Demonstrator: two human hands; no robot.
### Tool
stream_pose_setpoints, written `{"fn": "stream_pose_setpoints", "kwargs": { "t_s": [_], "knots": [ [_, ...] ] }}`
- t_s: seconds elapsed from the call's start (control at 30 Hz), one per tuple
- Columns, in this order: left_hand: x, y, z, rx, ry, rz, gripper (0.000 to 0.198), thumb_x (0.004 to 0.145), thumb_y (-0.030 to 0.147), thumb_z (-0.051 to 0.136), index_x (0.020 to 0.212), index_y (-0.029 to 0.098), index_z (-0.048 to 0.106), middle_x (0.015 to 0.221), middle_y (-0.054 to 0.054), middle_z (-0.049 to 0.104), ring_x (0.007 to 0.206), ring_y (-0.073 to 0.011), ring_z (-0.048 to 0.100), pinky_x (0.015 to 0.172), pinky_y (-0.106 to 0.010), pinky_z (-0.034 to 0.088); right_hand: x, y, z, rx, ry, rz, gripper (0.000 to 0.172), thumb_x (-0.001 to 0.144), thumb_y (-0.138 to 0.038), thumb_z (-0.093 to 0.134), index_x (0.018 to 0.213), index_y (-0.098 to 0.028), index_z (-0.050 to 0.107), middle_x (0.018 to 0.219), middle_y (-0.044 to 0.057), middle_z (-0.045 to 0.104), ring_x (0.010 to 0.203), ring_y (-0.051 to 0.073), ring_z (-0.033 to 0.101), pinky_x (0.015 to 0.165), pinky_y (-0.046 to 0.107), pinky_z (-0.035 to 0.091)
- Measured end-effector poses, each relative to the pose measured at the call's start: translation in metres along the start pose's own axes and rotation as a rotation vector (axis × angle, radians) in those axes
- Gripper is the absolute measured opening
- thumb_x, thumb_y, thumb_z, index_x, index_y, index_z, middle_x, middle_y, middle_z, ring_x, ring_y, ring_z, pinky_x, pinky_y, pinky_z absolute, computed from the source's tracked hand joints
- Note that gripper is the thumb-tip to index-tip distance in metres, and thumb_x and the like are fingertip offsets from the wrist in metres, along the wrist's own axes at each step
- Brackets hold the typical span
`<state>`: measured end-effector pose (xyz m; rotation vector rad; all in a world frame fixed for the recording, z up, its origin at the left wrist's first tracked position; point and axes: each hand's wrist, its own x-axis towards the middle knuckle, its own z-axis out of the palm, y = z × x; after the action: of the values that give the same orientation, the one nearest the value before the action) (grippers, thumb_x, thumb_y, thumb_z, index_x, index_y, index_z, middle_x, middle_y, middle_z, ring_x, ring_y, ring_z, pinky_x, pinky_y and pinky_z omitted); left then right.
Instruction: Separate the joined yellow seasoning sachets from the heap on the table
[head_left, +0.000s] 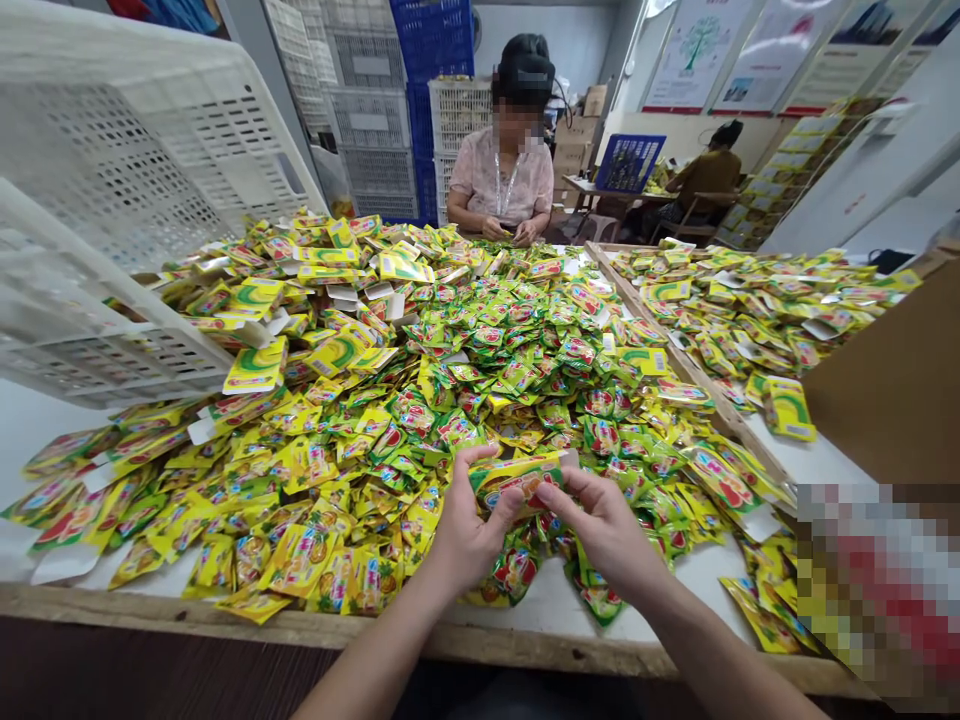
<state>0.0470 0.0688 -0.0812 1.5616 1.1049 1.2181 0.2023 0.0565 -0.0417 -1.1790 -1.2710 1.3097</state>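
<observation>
Both my hands are at the near edge of the table. My left hand (469, 522) and my right hand (604, 530) pinch a yellow-green foil sachet (519, 482) between their fingers, and its red-printed face shows. Just below and around my hands lies a wide heap of small yellow, green and red sachets (375, 420), spread across a white table top (551, 600). Some larger yellow-green cards with white tabs (256, 366) lie among them. Under my wrists the heap thins out.
A wooden rail (675, 365) divides the table from a second sachet heap (750, 320) on the right. White plastic crates (135, 150) loom at the left, and a brown cardboard box (892, 380) stands at the right. Opposite, a co-worker (506, 180) handles sachets at the far table edge.
</observation>
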Motion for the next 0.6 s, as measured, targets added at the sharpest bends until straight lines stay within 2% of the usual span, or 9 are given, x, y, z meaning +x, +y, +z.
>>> {"fn": "stream_pose_setpoints", "kwargs": {
  "t_s": [0.1,0.17,0.27,0.33,0.37,0.43,0.5,0.53,0.6],
  "knots": [
    [0.001,0.001,-0.001,-0.007,0.046,0.025,0.032,0.085,0.042,0.056,0.106,0.02,0.046,0.095,-0.005,0.063,0.084,-0.018,0.063,0.078,-0.031,0.048,0.001,-0.001,0.002,0.025,-0.113,0.035,0.034,0.078,-0.049,0.065,0.091,-0.019,0.073,0.088,0.005,0.074,0.081,0.021,0.066,0.081,0.036,0.052],
    [0.001,0.003,0.0,-0.016,0.094,0.053,0.028,0.085,0.043,0.056,0.099,0.02,0.048,0.089,-0.003,0.063,0.079,-0.0169,0.062,0.073,-0.029,0.048,0.002,0.003,0.003,-0.023,-0.079,0.02,0.034,0.078,-0.05,0.064,0.088,-0.018,0.073,0.085,0.006,0.073,0.081,0.021,0.066,0.08,0.037,0.052],
    [0.001,0.005,0.002,-0.064,0.18,0.05,0.028,0.084,0.045,0.056,0.096,0.021,0.05,0.089,-0.003,0.063,0.08,-0.0172,0.062,0.074,-0.03,0.048,-0.001,0.01,0.0,-0.139,0.267,-0.156,0.031,0.072,-0.044,0.072,0.091,-0.02,0.069,0.093,0.006,0.07,0.089,0.022,0.064,0.082,0.037,0.052],
    [-0.001,0.004,0.003,-0.089,0.192,0.023,0.028,0.084,0.047,0.056,0.096,0.022,0.051,0.09,-0.004,0.062,0.081,-0.018,0.062,0.074,-0.03,0.049,-0.005,0.014,-0.004,-0.138,0.462,-0.245,0.046,0.065,-0.04,0.079,0.105,-0.024,0.062,0.105,0.006,0.066,0.093,0.021,0.063,0.081,0.035,0.052],
    [-0.001,0.003,0.002,-0.096,0.161,0.004,0.028,0.084,0.048,0.055,0.097,0.022,0.052,0.09,-0.004,0.062,0.08,-0.0182,0.062,0.072,-0.03,0.049,-0.008,0.016,-0.007,-0.11,0.442,-0.211,0.054,0.064,-0.041,0.079,0.111,-0.026,0.059,0.107,0.006,0.065,0.09,0.02,0.064,0.078,0.033,0.054],
    [-0.002,0.001,0.001,-0.089,0.024,-0.034,0.03,0.086,0.048,0.052,0.101,0.022,0.054,0.091,-0.004,0.063,0.074,-0.0174,0.061,0.067,-0.03,0.049,-0.013,0.017,-0.017,-0.044,0.196,0.004,0.053,0.066,-0.047,0.076,0.112,-0.024,0.059,0.098,0.005,0.068,0.076,0.018,0.066,0.065,0.031,0.056],
    [-0.002,0.0,-0.002,-0.055,-0.105,-0.057,0.037,0.087,0.049,0.05,0.113,0.022,0.052,0.099,-0.006,0.063,0.07,-0.0164,0.06,0.064,-0.029,0.048,-0.013,0.015,-0.036,-0.053,-0.032,0.209,0.044,0.068,-0.052,0.072,0.096,-0.019,0.066,0.079,0.005,0.07,0.064,0.017,0.066,0.056,0.028,0.054],
    [-0.002,0.0,-0.003,-0.032,-0.129,-0.054,0.043,0.087,0.049,0.05,0.12,0.022,0.049,0.106,-0.008,0.061,0.071,-0.0164,0.059,0.064,-0.03,0.048,-0.01,0.012,-0.051,-0.096,-0.052,0.245,0.042,0.067,-0.053,0.073,0.086,-0.017,0.068,0.073,0.005,0.07,0.06,0.017,0.065,0.053,0.028,0.054],
    [0.0,0.001,-0.005,0.0,-0.057,-0.03,0.053,0.085,0.051,0.051,0.129,0.022,0.04,0.12,-0.011,0.055,0.081,-0.0177,0.058,0.07,-0.031,0.048,0.006,-0.001,-0.089,-0.217,0.146,0.125,0.04,0.06,-0.051,0.078,0.073,-0.015,0.069,0.066,0.007,0.07,0.055,0.018,0.064,0.049,0.029,0.052]
  ]
}}
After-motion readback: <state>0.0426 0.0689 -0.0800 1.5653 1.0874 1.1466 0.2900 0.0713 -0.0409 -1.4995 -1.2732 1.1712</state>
